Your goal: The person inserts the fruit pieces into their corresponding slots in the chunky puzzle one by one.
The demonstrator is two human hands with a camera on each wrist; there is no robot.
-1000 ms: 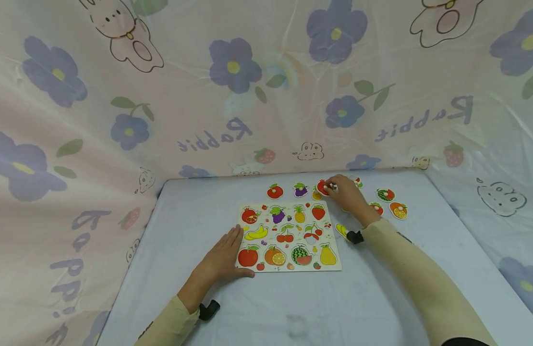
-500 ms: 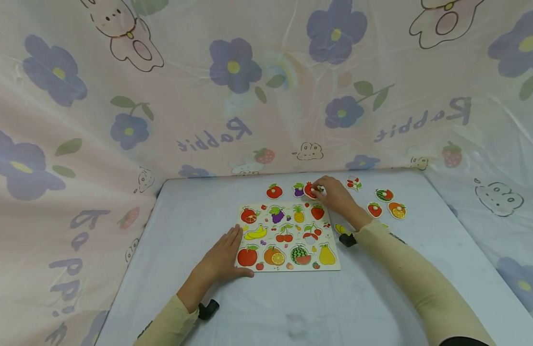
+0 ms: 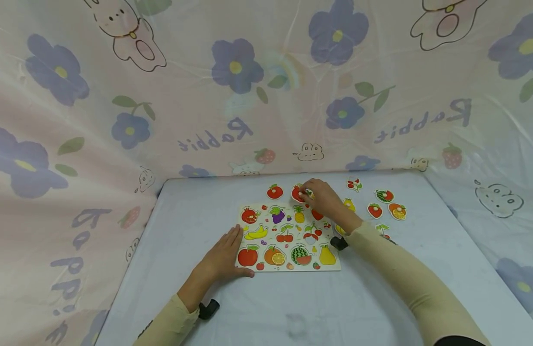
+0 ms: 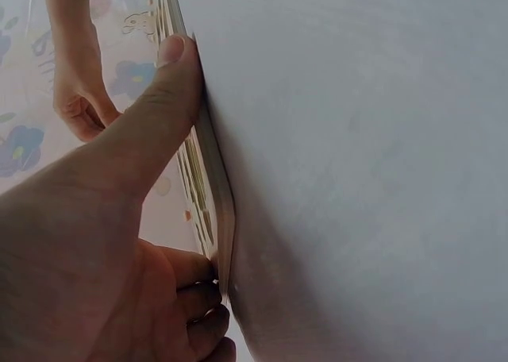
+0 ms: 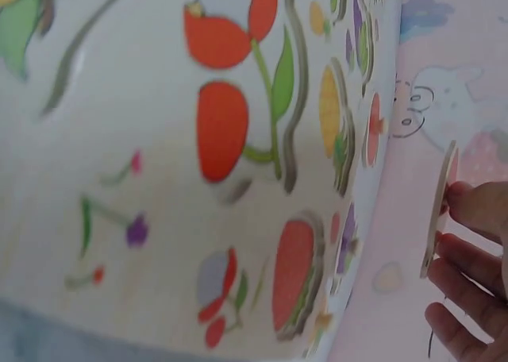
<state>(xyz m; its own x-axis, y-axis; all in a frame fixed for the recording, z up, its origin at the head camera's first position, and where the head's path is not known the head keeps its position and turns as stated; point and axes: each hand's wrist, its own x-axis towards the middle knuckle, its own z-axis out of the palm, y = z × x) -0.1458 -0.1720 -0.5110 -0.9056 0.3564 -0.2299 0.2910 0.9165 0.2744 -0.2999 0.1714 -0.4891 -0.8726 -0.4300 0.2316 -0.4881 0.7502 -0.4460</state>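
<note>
My right hand (image 3: pixel 324 199) pinches a red pomegranate puzzle piece (image 3: pixel 297 193) behind the board's far edge. In the right wrist view the thumb and fingers of the right hand (image 5: pixel 476 243) hold that thin wooden piece (image 5: pixel 439 215), lifted and seen edge-on. The flat fruit puzzle board (image 3: pixel 288 245), printed with rows of fruit, lies on the table. My left hand (image 3: pixel 223 254) rests against its near left corner, fingers along the left side and thumb by the near edge. In the left wrist view the left thumb (image 4: pixel 171 84) lies along the board's edge (image 4: pixel 218 195).
Loose pieces lie around: a red apple (image 3: pixel 274 191), a red-and-white fruit (image 3: pixel 354 184), watermelon (image 3: pixel 384 195), strawberry (image 3: pixel 374 210), orange (image 3: pixel 397 211), pear (image 3: pixel 349 205) and cherries (image 3: pixel 382 228). A banana piece (image 3: pixel 339 229) is partly under the right wrist. A patterned curtain (image 3: pixel 266 96) stands behind the table.
My right hand has moved left with the pomegranate piece, which now covers the spot where the grape piece showed. The pear and cherry pieces have come into view. The left hand stays put.
</note>
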